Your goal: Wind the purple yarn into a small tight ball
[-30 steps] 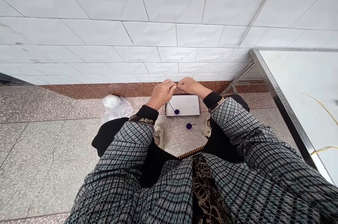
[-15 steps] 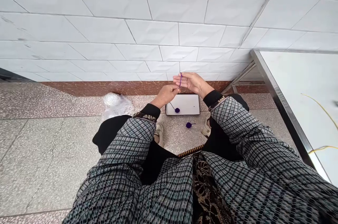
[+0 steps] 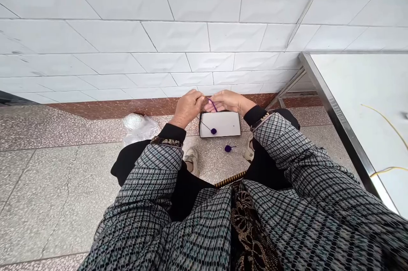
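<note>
Above a shallow white tray (image 3: 225, 122) with a dark rim, both my hands work on one strand of purple yarn (image 3: 213, 103). My left hand (image 3: 188, 107) pinches the strand between thumb and fingers. Around the fingers of my right hand (image 3: 227, 101) the yarn is looped, holding it there, with those fingers fairly straight. A thin line of yarn runs down from my left hand to a small purple yarn ball (image 3: 213, 131) in the tray. Another small purple ball (image 3: 228, 148) with a short tail lies on the floor between my shoes.
White yarn (image 3: 133, 121) lies by a clear plastic bag (image 3: 142, 132) on the floor to the left. A metal-edged white table (image 3: 357, 92) stands at the right, with a yellow cord (image 3: 387, 128) on it. The tiled wall (image 3: 191, 35) rises just beyond my hands.
My left hand has moved up and left, away from the right hand's fingertips, drawing the strand with it. The right hand has turned slightly. The balls stay in place.
</note>
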The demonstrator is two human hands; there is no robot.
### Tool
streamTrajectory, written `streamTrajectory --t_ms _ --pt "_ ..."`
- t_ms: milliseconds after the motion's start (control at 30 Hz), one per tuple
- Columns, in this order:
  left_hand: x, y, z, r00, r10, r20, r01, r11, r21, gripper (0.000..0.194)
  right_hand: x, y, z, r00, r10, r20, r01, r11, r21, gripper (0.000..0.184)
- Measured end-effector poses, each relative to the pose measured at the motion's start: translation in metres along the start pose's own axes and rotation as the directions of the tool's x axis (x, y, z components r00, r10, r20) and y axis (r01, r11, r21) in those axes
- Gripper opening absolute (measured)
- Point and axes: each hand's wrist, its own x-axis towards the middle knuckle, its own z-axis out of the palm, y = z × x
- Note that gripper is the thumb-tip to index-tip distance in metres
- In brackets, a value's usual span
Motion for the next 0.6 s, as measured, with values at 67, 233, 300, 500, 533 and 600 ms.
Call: streamTrajectory --t_ms 67,233,300,500,533,600 --pt "0.001 -0.002 0.003 0.997 -0.069 0.025 0.070 0.997 -0.034 0.019 -0.002 -0.002 0.000 0.999 -0.017 0.046 0.004 0.963 0.269 0.044" --pt "-0.007 0.012 0.019 0.931 0.043 0.361 0.021 0.985 -0.172 0.025 0.004 -0.001 -0.003 0.986 -0.121 -0.112 0.159 0.879 0.449 0.043" --pt "-0.010 0.020 0.022 0.897 0.125 0.423 -0.037 0.977 -0.210 0.029 0.011 0.003 -0.003 0.966 -0.140 -0.216 0.206 0.925 0.320 0.041" --pt "-0.008 0.025 0.011 0.917 0.208 0.341 -0.137 0.966 -0.220 0.024 0.029 0.019 -0.010 0.922 -0.189 -0.339 0.133 0.974 -0.181 0.045" --pt "-0.007 0.024 0.008 0.933 0.196 0.303 -0.134 0.968 -0.214 0.022 0.029 0.021 -0.012 0.931 -0.181 -0.317 0.121 0.973 -0.199 0.046" --pt "-0.005 0.019 0.001 0.960 0.171 0.224 -0.126 0.972 -0.200 0.023 0.027 0.023 -0.013 0.957 -0.165 -0.237 0.112 0.968 -0.223 0.047"
